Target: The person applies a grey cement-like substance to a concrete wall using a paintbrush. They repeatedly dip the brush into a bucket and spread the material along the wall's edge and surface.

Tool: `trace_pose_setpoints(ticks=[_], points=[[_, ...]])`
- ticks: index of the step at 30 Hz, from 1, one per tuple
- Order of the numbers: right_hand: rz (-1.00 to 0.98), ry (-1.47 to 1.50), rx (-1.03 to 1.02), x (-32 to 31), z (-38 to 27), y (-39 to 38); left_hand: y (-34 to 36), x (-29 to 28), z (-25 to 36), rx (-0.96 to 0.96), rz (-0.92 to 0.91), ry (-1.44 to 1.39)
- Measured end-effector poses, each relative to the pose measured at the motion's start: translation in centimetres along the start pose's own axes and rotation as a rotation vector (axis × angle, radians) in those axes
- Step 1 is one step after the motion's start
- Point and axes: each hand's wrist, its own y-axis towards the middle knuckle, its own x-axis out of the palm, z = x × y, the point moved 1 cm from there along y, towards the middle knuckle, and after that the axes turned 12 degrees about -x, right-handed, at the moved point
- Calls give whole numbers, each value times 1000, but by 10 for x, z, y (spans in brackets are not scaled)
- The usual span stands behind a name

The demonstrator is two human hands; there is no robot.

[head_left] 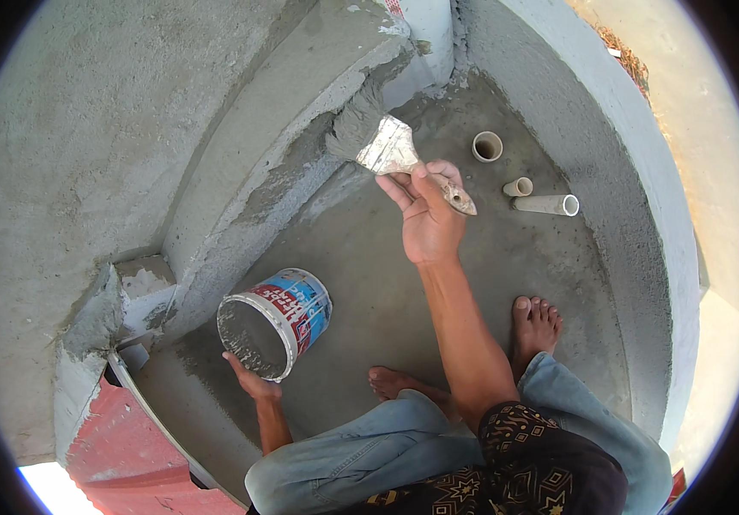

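Note:
My right hand (435,215) is closed round the handle of a wide paintbrush (389,148), whose metal band is smeared with grey. The brush's grey-coated bristles point to the upper left, against or close to the rough edge of a cement ledge (279,129); I cannot tell whether they touch. Lower left, my left hand (254,380) grips the rim of a blue, red and white plastic bucket (311,302). The bucket is tilted with its mouth toward the lower left. Inside sits a grey cement-like slurry (249,333). Part of my left fingers is hidden.
An open pipe end (487,147), a short pipe stub (519,187) and a longer white pipe (546,204) rise from the grey floor (378,266). A curved plastered wall (636,206) bounds the right side. Red sheeting (133,446) lies lower left. My bare feet (536,326) are close by.

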Motion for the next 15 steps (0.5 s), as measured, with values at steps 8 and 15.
trace_pose_setpoints(ticks=[8, 15], points=[[-78, -97, -55, 13, -13, 26, 8, -8, -2, 29, 31, 39], [-228, -402, -472, 20, -46, 54, 9, -11, -2, 27, 55, 89]])
